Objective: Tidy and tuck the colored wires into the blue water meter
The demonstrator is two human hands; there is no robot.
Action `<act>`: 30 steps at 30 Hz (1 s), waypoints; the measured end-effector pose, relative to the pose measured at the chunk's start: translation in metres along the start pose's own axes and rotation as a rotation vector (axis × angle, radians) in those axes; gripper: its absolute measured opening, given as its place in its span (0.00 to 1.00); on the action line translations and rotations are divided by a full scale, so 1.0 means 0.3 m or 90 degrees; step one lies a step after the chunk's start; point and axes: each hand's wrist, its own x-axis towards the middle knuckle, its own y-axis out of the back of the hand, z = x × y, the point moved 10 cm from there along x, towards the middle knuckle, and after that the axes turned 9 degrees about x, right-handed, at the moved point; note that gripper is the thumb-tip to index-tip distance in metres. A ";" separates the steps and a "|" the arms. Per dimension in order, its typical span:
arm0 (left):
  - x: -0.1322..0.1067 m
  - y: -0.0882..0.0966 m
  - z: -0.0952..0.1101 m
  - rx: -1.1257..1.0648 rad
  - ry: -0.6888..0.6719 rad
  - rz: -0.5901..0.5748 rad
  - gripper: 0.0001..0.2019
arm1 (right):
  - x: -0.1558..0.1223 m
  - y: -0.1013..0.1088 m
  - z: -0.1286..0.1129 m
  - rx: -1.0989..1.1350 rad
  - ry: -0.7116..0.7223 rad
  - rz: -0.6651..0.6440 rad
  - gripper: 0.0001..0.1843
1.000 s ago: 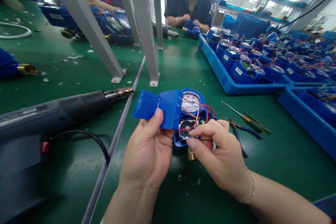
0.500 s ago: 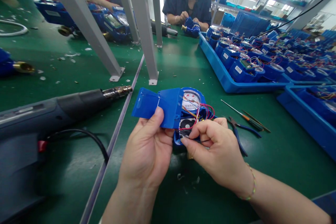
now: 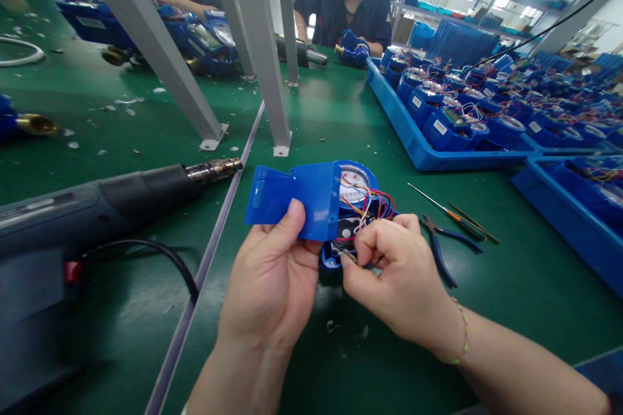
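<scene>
A blue water meter (image 3: 374, 183) lies on the green bench in front of me, its round dial showing behind loose red, white and yellow wires (image 3: 372, 204). Its blue hinged cover (image 3: 315, 198) is swung up toward the left. My left hand (image 3: 275, 279) grips that cover, thumb on its face and fingers behind. My right hand (image 3: 399, 275) is closed in a pinch at the wiring compartment, over the lower part of the meter. Thin dark wires appear at its fingertips; exactly what is pinched is partly hidden by the fingers.
Pliers (image 3: 438, 240) and a screwdriver (image 3: 450, 213) with tweezers lie right of the meter. A heat gun (image 3: 121, 207) rests at left, its nozzle near a metal strip. Blue trays (image 3: 428, 159) of meters stand at right. Grey posts (image 3: 272, 78) rise ahead; co-workers sit beyond.
My right hand has shifted slightly right, drawing its fingertips back from the compartment's edge. The cover has tilted a little. Across the bench, a co-worker's hand has moved away from their meter.
</scene>
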 end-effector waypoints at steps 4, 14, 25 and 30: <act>0.004 0.010 0.000 -0.011 0.017 0.031 0.08 | -0.009 -0.001 -0.011 0.000 0.022 0.003 0.14; 0.004 0.018 -0.008 -0.012 0.037 0.048 0.08 | -0.013 0.004 0.020 0.027 -0.034 -0.001 0.09; -0.029 0.023 -0.031 -0.059 0.046 0.022 0.03 | -0.066 -0.020 0.033 -0.043 0.012 -0.063 0.15; -0.047 0.033 -0.043 -0.080 0.048 0.021 0.09 | -0.097 0.018 -0.004 -0.094 0.080 -0.009 0.13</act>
